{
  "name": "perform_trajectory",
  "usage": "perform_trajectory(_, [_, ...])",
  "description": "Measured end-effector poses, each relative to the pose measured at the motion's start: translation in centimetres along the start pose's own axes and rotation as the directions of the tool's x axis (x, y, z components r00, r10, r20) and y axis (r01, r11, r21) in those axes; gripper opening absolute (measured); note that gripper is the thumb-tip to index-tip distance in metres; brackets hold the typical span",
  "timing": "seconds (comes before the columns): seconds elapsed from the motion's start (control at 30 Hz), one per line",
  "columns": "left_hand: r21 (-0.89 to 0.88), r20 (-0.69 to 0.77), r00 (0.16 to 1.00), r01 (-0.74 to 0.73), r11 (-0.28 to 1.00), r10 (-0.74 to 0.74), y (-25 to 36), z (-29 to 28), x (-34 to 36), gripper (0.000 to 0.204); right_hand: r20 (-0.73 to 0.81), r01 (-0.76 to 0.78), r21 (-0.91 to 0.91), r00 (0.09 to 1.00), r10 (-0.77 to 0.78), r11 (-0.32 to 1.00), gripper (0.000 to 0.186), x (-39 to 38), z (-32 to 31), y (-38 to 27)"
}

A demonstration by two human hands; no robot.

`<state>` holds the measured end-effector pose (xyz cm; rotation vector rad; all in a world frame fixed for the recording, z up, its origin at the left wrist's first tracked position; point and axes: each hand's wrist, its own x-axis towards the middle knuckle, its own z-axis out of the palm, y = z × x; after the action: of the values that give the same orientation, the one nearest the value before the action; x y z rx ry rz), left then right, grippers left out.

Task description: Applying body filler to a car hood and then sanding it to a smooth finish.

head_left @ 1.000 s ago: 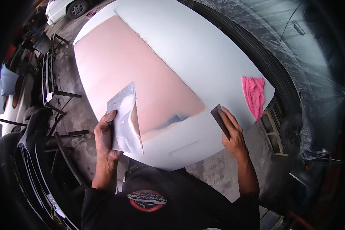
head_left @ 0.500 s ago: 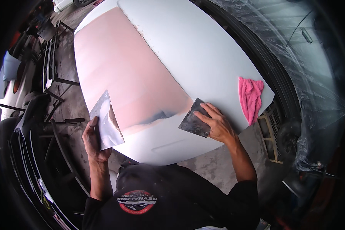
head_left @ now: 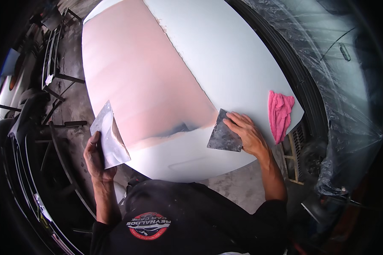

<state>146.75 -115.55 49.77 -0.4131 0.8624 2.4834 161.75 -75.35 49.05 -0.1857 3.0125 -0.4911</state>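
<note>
A white car hood (head_left: 225,46) lies in front of me, with a broad pink filler area (head_left: 127,63) on its left half. Near that area's front edge is a dark grey patch (head_left: 181,128). My left hand (head_left: 94,161) grips a shiny metal sheet (head_left: 104,146) at the hood's near left edge; a pale smear of paste lies along the sheet. Fingers on top, my right hand (head_left: 251,138) is closed on a dark, flat, square filler spreader (head_left: 223,135). The spreader is over the white surface by the pink area's near right corner; whether it touches cannot be seen.
A crumpled pink cloth (head_left: 280,114) lies on the hood's right side. Clear plastic sheeting (head_left: 340,93) drapes a vehicle at the right. Black metal stands (head_left: 51,55) are on the left floor, with a black car part (head_left: 15,170) nearer to me.
My left hand and the metal sheet have shifted slightly left. My right hand has moved a little to the right with the spreader. The whole view has also shifted somewhat.
</note>
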Motion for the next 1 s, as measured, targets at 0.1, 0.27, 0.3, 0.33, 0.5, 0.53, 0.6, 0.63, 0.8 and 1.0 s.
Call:
perform_trajectory(0.1, [-0.002,-0.007,1.0,0.003,1.0,-0.003,0.0,-0.9,0.0,0.038,0.011,0.015,0.034,1.0,-0.016,0.999,0.061,1.0,0.0,-0.1])
perform_trajectory(0.27, [0.009,-0.074,0.997,-0.036,0.999,0.036,0.7,-1.4,-0.3,0.038,0.05,0.008,0.031,0.999,-0.01,0.999,0.066,2.3,0.2,-0.2])
perform_trajectory(0.3, [0.019,-0.088,0.995,-0.054,0.998,0.055,0.9,-1.6,-0.4,0.037,0.051,0.012,0.033,0.999,-0.014,0.999,0.068,2.5,0.3,-0.1])
perform_trajectory(0.33, [0.029,-0.101,0.992,-0.07,0.997,0.072,1.1,-1.7,-0.3,0.036,0.054,0.013,0.031,0.998,-0.015,0.999,0.068,2.8,0.4,-0.3])
perform_trajectory(0.5, [-0.006,-0.103,0.992,-0.078,0.997,0.077,2.3,-1.4,-0.1,0.032,0.026,-0.026,-0.01,0.999,0.026,1.0,0.07,4.8,1.3,-0.9])
perform_trajectory(0.53, [0.003,-0.116,0.99,-0.082,0.997,0.082,2.6,-1.2,0.0,0.031,0.026,-0.028,-0.013,0.999,0.028,1.0,0.07,5.5,1.4,-1.0])
perform_trajectory(0.6, [0.01,-0.124,0.989,-0.081,0.997,0.082,3.6,-1.5,0.5,0.03,0.026,-0.049,-0.025,0.998,0.05,0.998,0.069,6.8,1.5,-1.2])
perform_trajectory(0.63, [0.002,-0.137,0.987,-0.083,0.997,0.082,4.1,-1.8,0.9,0.03,0.024,-0.055,-0.031,0.998,0.056,0.998,0.069,7.6,1.6,-1.4])
perform_trajectory(0.8, [-0.059,0.031,1.0,0.001,0.998,0.001,9.0,-6.7,3.8,0.04,0.036,-0.114,-0.052,0.993,0.116,0.992,0.073,12.0,1.8,-2.3])
perform_trajectory(1.0, [0.036,-0.176,0.983,-0.049,0.998,0.055,15.3,-6.2,7.4,0.032,-0.067,-0.16,-0.03,0.985,0.157,0.987,0.07,18.1,2.6,-2.3])
